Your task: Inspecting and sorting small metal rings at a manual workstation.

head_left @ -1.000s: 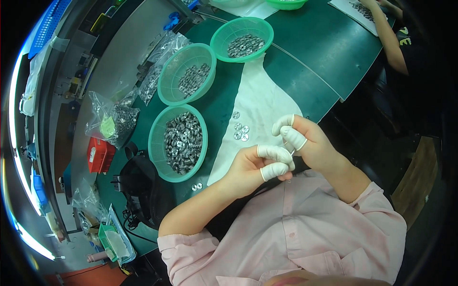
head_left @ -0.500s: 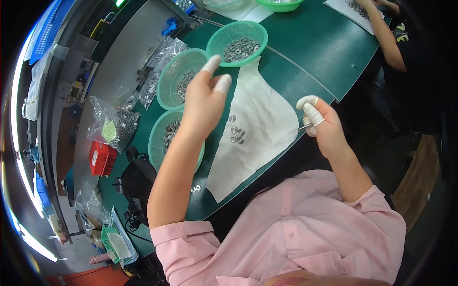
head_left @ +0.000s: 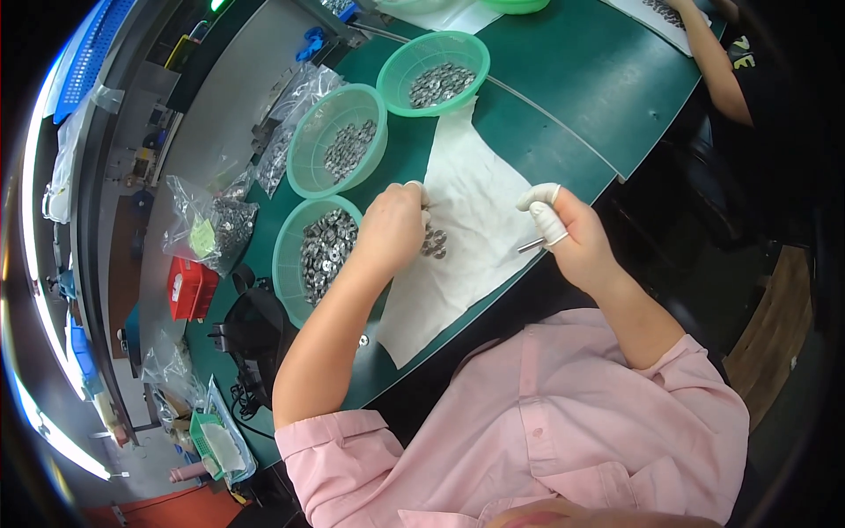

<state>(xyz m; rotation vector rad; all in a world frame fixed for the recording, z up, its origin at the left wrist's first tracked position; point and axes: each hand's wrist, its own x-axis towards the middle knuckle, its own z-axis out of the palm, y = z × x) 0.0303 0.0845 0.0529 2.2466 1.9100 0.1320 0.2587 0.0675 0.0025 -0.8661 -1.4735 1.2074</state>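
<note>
My left hand is down at the left edge of a white cloth, its fingers curled in. What its fingertips pinch, if anything, is hidden. Beside it on the cloth lie several small round metal parts with center holes. My right hand, with white finger covers, is closed round a thin metal rod near the cloth's right edge; the rod's tip points left. Three green mesh baskets hold similar metal parts; the nearest basket stands left of my left hand.
Plastic bags of parts, a red bin and a black device stand along the left side of the green table. One loose metal part lies near the front edge. Another person's arm is at the far right.
My left hand has come down from near the far baskets to the cloth and curled its fingers. My right hand has shifted slightly left, and more of the rod shows.
</note>
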